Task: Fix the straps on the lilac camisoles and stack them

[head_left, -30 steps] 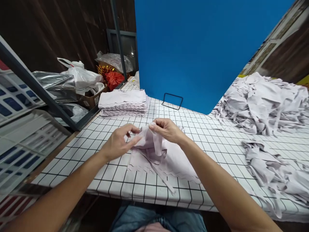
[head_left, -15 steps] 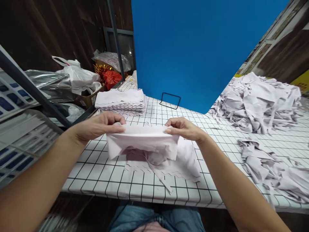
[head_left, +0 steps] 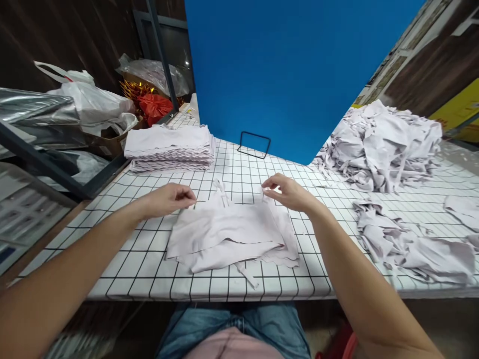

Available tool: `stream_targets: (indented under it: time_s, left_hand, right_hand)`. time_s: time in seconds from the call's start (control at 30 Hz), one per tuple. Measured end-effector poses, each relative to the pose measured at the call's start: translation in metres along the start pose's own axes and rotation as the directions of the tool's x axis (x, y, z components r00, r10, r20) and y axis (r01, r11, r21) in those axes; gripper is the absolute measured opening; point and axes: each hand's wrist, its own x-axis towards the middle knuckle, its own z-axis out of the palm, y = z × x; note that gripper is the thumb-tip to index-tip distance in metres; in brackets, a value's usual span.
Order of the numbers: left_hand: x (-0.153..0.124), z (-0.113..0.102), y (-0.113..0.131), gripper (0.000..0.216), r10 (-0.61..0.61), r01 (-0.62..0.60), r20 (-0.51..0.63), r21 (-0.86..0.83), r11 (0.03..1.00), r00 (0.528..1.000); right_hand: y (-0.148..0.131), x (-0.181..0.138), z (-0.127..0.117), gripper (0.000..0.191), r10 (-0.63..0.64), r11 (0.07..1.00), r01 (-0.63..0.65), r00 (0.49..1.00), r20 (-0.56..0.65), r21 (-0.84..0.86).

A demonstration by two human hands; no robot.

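Observation:
A pale lilac-white fabric piece lies on the table in front of me, its near part folded in a loose flap over other fabric with a wavy edge. My left hand hovers at the far left corner of this piece, fingers bent and loosely apart, with nothing visible in them. By the far right corner is my right hand, its thumb and forefinger slightly parted just above the fabric. A narrow fabric strip sticks out from under the near edge. Thin scraps lie beyond the piece.
A stack of wavy-edged fabric pieces stands at the far left of the grid-patterned table. A big blue panel rises behind, with a black wire frame at its foot. Fabric heaps and scraps lie right.
Both hands have let go of the fabric's far edge. The piece, held up before, now lies spread on the table. The view has shifted slightly.

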Motion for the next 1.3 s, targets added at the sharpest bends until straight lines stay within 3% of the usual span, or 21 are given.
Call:
stream_targets:
  time_s: [0.17, 0.33, 0.57, 0.63, 0.73, 1.0, 1.3]
  left_hand:
    - [0.005, 0.006, -0.022, 0.03, -0.012, 0.011, 0.015, 0.09, 0.996, 1.0]
    - [0.017, 0.016, 0.001, 0.03, 0.066, -0.058, -0.035, 0.191, 0.98, 0.997]
    - [0.07, 0.083, 0.045, 0.024, 0.236, -0.239, 0.031, 0.134, 0.962, 0.971]
    - [0.086, 0.1, 0.052, 0.026, 0.245, -0.247, 0.034, 0.12, 0.961, 0.969]
    - [0.102, 0.115, 0.058, 0.025, 0.189, -0.197, 0.067, 0.159, 0.967, 0.98]
    - [0.115, 0.124, 0.065, 0.016, 0.065, -0.084, 0.1, 0.203, 0.976, 0.993]
    - [0.103, 0.116, 0.083, 0.013, 0.14, -0.15, 0.054, 0.302, 0.941, 0.989]
  right_hand:
    - [0.015, -0.004, 0.011, 0.025, -0.012, 0.995, 0.022, 0.995, 0.099, -0.095]
    - [0.022, 0.012, 0.022, 0.024, 0.065, 0.965, -0.006, 0.975, 0.212, -0.264]
    - [0.016, 0.014, 0.018, 0.017, -0.019, 0.97, 0.053, 0.99, 0.142, -0.237]
    - [0.016, 0.011, 0.015, 0.018, -0.053, 0.975, 0.079, 0.991, 0.124, -0.21]
    - [0.013, 0.002, 0.015, 0.021, 0.005, 0.983, 0.008, 0.998, 0.068, -0.183]
    - [0.014, -0.019, 0.021, 0.022, 0.116, 0.992, -0.115, 0.993, 0.015, -0.061]
    - [0.029, -0.025, 0.021, 0.021, -0.003, 0.998, 0.006, 0.999, -0.041, 0.065]
